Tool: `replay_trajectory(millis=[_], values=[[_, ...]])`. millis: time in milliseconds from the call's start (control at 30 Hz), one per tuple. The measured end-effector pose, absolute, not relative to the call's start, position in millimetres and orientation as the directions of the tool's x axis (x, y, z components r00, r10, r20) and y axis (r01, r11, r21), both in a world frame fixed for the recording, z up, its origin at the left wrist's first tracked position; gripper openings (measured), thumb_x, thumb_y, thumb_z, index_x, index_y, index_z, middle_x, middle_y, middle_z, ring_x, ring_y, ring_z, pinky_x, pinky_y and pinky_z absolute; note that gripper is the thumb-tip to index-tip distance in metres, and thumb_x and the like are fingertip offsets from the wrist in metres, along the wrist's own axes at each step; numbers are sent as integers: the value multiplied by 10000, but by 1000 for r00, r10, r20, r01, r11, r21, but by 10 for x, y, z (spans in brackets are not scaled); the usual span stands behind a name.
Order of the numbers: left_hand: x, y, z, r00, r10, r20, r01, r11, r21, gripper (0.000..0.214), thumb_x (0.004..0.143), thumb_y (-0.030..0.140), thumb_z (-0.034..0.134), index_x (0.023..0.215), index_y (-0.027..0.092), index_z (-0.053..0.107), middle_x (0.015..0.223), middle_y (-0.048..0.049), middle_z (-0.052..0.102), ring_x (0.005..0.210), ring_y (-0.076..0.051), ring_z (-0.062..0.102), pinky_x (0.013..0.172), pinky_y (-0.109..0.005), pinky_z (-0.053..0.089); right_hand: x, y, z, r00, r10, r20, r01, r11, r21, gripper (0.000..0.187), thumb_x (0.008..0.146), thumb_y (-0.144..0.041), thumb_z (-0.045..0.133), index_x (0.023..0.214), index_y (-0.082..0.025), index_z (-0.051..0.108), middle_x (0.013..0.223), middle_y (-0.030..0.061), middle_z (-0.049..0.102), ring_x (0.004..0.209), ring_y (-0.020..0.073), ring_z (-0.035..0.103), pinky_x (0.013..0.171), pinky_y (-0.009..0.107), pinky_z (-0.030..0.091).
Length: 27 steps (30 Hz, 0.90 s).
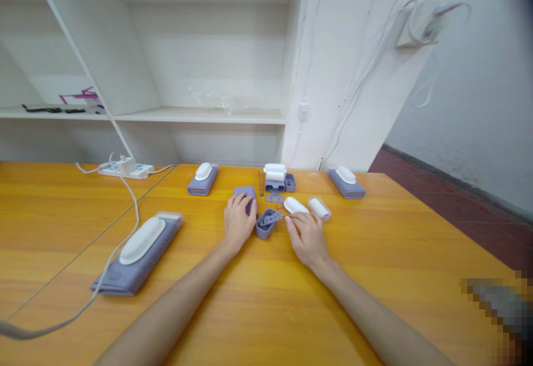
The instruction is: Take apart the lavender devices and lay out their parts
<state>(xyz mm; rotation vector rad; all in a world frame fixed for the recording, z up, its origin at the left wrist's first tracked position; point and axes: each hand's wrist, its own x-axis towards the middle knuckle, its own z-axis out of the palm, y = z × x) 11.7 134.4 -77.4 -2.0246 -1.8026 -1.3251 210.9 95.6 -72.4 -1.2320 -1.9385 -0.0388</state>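
My left hand (240,220) has its fingers wrapped over a purple-grey casing (244,191), partly hidden under them. Just right of it sits an open purple-grey tub-shaped part (264,230) with a flat grey piece (271,218) lying across its top. My right hand (308,239) is closed, thumb and forefinger together near the tip of that flat piece; whatever is pinched is too small to make out. Beyond its fingers lies a white oval pad (296,205), and a second white pad in a clear-edged shell (320,209) is beside it.
Behind the hands are stacked white parts (275,171), a purple-grey cup (290,183), a chain-like strip (261,183) and a grey frame piece (274,198). Assembled purple-grey units with white tops stand at left (141,249), back left (203,179) and back right (346,182). A cable (135,205) crosses the left unit.
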Motion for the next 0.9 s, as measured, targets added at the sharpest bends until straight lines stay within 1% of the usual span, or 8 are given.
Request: replay_trajectory(millis=[167,333,433,500,600,700,800,900], values=[[107,1358,-822,-136,734,665,844,-265,466,419,729,463,643,1058,203,627,1214,-123,545,1139,-308,471,921,-505,441,2115,970,-738,-186,745,641,770,515,-376,270,922,-290,441,810,-209,673,905,23,684,935,191,584,954,425,282],[92,1345,-804,-202,700,685,821,-260,509,321,709,327,655,1010,229,604,1156,-92,558,1083,-283,512,878,-471,479,2123,974,-740,-179,714,677,757,539,-369,242,915,-275,444,846,-208,666,919,32,678,939,192,583,954,424,306],[86,1302,-724,-217,618,756,825,-298,481,267,742,291,624,998,232,579,1143,-81,563,1088,-260,521,911,-456,471,2123,956,-721,-189,667,721,750,572,-332,204,898,-257,465,995,-208,638,1017,54,660,1003,211,568,979,446,311],[85,1258,-681,-133,538,833,838,-387,384,255,761,276,614,1005,220,568,1184,-89,551,1157,-258,492,964,-463,444,2112,931,-709,-223,617,755,738,613,-282,291,873,-246,501,1153,-207,569,1118,79,625,1075,232,542,1006,473,308],[98,1172,-684,124,422,898,814,-561,152,282,757,279,641,1025,228,568,1239,-98,530,1236,-268,445,1002,-490,425,2077,885,-709,-279,527,803,701,683,-205,562,827,-226,560,1357,-216,373,1278,122,522,1199,273,466,1028,519,313],[131,1083,-736,430,302,851,679,-729,-84,284,775,279,641,1050,283,572,1220,-64,554,1235,-258,462,1023,-539,402,2057,846,-719,-305,448,840,648,745,-161,755,783,-176,596,1424,-283,212,1452,140,292,1290,308,368,997,552,364],[152,1023,-743,563,198,802,572,-794,-206,285,813,221,604,1076,321,561,1206,-33,569,1219,-233,485,1050,-577,353,2076,817,-706,-314,445,839,610,772,-181,753,757,-134,594,1404,-318,256,1514,115,114,1334,334,289,983,556,393],[150,994,-688,595,131,793,555,-781,-287,290,829,186,582,1082,326,558,1187,-30,579,1196,-225,506,1052,-582,348,2098,780,-678,-324,503,801,568,781,-261,668,775,-147,548,1392,-266,322,1514,112,104,1356,340,238,1024,545,361]])
